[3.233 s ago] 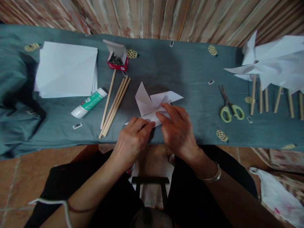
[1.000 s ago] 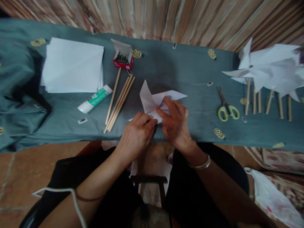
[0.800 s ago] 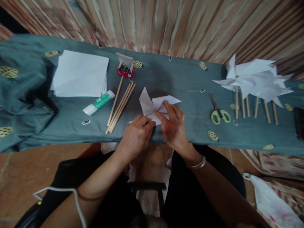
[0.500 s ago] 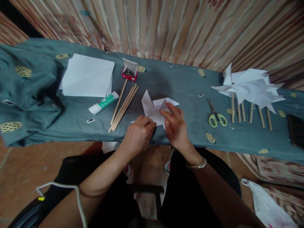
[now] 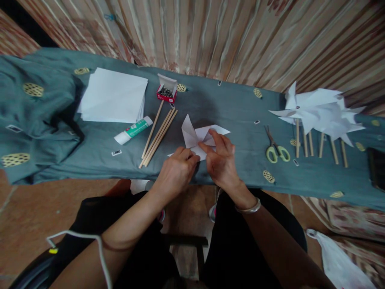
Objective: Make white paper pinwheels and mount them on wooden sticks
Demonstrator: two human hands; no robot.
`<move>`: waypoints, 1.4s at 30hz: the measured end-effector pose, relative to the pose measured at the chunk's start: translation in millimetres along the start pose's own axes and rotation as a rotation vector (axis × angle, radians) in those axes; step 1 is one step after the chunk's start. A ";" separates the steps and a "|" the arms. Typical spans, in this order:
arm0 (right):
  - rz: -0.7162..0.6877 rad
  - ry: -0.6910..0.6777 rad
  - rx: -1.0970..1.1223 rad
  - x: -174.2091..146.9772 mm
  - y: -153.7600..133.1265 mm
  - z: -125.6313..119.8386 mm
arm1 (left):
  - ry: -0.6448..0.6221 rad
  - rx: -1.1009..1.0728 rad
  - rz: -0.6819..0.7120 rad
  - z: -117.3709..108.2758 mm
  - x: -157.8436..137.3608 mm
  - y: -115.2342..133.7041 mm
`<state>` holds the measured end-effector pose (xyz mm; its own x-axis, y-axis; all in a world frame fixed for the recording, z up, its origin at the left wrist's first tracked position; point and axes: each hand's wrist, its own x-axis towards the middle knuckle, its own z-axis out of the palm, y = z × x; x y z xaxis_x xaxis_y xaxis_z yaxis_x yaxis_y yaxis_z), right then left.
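A white paper pinwheel (image 5: 189,135) with folded blades lies near the front edge of the cloth-covered table. My left hand (image 5: 177,166) is closed on its lower left part, fingers curled and pinching the paper. From the right, my right hand (image 5: 221,158) presses a fingertip at the pinwheel's centre, its other fingers bent over the right blade. Parts of the lower blades are hidden under both hands. Left of the pinwheel lie several wooden sticks (image 5: 159,138) and a green and white glue stick (image 5: 133,130).
A stack of white paper (image 5: 114,94) and an open red box of small metal pins (image 5: 167,90) are at the back left. Scissors (image 5: 276,148) with green handles lie to the right, beside several finished pinwheels (image 5: 321,110) on sticks. A dark phone (image 5: 376,168) sits at the far right.
My right index finger has slid slightly inward and down over the pinwheel's centre. My left hand keeps its pinch. The whole view has shifted a little.
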<state>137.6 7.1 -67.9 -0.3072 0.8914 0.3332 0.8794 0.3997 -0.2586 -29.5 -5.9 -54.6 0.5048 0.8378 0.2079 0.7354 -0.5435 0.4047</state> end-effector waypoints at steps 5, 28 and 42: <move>0.036 0.004 0.051 0.1 -0.3 6.3 | -0.011 -0.001 -0.009 -0.2 0.2 0.3; 0.199 0.250 0.403 -3.1 28.1 -13.5 | 0.234 0.035 -0.036 -26.3 -6.6 -20.2; 0.232 0.214 0.387 -10.1 34.9 -24.0 | 0.245 -0.070 0.068 -24.1 -13.9 -22.7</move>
<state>180.2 7.0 -58.5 -0.0023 0.9184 0.3956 0.7040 0.2824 -0.6516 -64.1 -4.0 -45.2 0.4207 0.7918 0.4429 0.6663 -0.6009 0.4415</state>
